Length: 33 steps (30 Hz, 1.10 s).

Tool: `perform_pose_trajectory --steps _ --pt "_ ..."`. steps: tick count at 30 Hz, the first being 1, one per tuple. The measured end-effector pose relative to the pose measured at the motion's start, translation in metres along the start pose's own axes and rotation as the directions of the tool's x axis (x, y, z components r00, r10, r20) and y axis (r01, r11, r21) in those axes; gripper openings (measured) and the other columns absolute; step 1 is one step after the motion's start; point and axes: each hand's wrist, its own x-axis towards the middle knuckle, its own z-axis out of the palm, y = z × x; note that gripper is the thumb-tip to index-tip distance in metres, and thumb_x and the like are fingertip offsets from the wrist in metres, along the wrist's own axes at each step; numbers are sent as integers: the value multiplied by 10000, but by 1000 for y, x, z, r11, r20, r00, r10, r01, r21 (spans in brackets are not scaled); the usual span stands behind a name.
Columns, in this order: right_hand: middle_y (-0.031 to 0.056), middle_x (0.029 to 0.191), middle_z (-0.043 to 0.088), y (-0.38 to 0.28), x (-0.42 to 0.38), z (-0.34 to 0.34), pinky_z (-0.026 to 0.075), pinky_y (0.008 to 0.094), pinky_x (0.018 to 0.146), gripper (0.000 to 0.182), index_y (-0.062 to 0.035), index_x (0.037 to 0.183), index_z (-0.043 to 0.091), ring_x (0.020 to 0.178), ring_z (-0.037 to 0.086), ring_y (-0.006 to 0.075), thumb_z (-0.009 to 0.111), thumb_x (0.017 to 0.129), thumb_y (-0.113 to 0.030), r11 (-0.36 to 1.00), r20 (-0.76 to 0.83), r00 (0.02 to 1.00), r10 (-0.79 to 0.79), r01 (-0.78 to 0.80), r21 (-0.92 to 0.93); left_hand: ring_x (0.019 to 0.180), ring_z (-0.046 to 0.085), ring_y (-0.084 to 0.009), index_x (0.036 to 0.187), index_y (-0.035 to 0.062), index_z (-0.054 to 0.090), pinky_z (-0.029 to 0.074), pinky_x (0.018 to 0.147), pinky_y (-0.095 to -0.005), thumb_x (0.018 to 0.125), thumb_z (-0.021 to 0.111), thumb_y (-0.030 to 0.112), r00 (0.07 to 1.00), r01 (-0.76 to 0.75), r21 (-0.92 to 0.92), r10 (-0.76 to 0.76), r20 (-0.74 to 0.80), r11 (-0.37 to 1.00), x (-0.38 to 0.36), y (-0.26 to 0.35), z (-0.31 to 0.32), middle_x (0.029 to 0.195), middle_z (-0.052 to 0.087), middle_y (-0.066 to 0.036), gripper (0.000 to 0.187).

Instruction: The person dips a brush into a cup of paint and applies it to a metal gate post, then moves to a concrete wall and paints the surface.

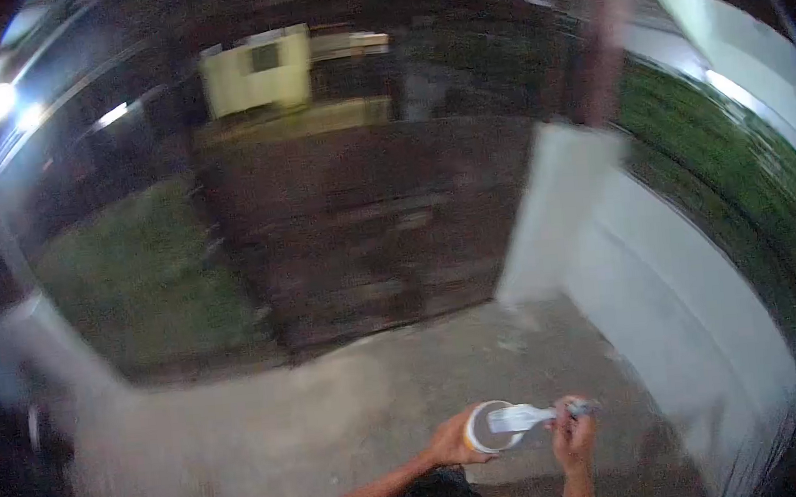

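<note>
The left hand (451,443) is wrapped around a small round can (486,428) and grips it by its side. The can is low in the picture, just above the person's dark lap. Its open top faces up, and its rim looks white with an orange edge. The right hand (573,434) is closed around the handle of a brush (526,416). The white brush head lies across the top of the can, touching it or just over it; the blur makes it hard to tell which. The right hand is just beside the can, on its right side. Under the can is a bare concrete floor (291,438). Past the can stands a dark wooden gate (367,223). A white wall (646,265) runs up from the right of the can. The whole picture is blurry.
</note>
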Motion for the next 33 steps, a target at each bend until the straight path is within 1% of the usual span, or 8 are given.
perform_pose_trajectory --steps 3,8,15,23,25,28,30,33 --pt "126 944 679 -4 4 -24 572 343 639 210 4 1109 609 736 704 227 611 1036 -194 989 -101 994 -32 17 -149 1339 567 -281 1507 88 439 453 1124 -447 666 960 398 959 279 -312 -249 131 908 48 9 8 1445 572 -161 1037" --pt "109 863 687 -5 109 -56 547 376 655 146 -13 1066 624 712 702 211 637 1013 -148 973 -146 989 26 -58 -222 1311 594 -283 1452 4 454 469 1101 -429 654 946 502 989 112 167 -125 74 980 181 -36 7 1380 616 -185 1062" --pt "137 853 699 -22 -16 -35 538 427 704 122 -15 1048 633 744 712 282 646 984 -118 940 -202 951 -236 170 -296 1341 562 -275 1504 43 382 437 1149 -464 623 1019 253 982 -75 -338 128 136 938 70 -47 27 1458 563 -126 1107" --pt "147 907 689 -2 -58 -20 534 433 708 182 -20 1109 615 768 704 311 670 978 -135 987 -28 997 -65 60 -147 1331 572 -274 1490 32 392 449 1134 -459 681 987 301 999 -47 -126 49 16 991 -3 -42 38 1429 580 -139 1040" --pt "110 891 666 -8 -68 -8 553 313 589 177 19 1069 606 635 691 178 613 1037 -155 887 -103 900 -425 391 -245 1352 555 -284 1512 21 367 435 1156 -484 671 992 253 999 -47 -208 48 3 977 -19 -42 36 1455 562 -148 1074" --pt "95 946 643 4 -78 12 557 320 596 219 13 1147 573 639 662 152 589 1057 -185 956 8 962 -272 269 120 1360 549 -283 1521 25 360 436 1156 -486 688 982 237 991 -101 -496 45 -125 862 -66 -17 29 1469 551 -154 1062" --pt "91 979 633 -4 -101 17 563 329 598 251 12 1170 563 658 652 150 592 1059 -212 949 1 979 -206 199 244 1394 514 -283 1530 28 366 413 1177 -492 715 966 202 889 330 -810 -448 94 484 -89 22 23 1508 518 -150 1027" --pt "69 999 601 41 -122 54 571 359 630 315 5 1168 556 772 635 167 601 1058 -287 905 -272 960 -70 176 387 1423 480 -270 1544 33 374 376 1202 -492 730 956 195 976 -75 -211 29 -215 975 -130 -44 33 1533 501 -130 1014"
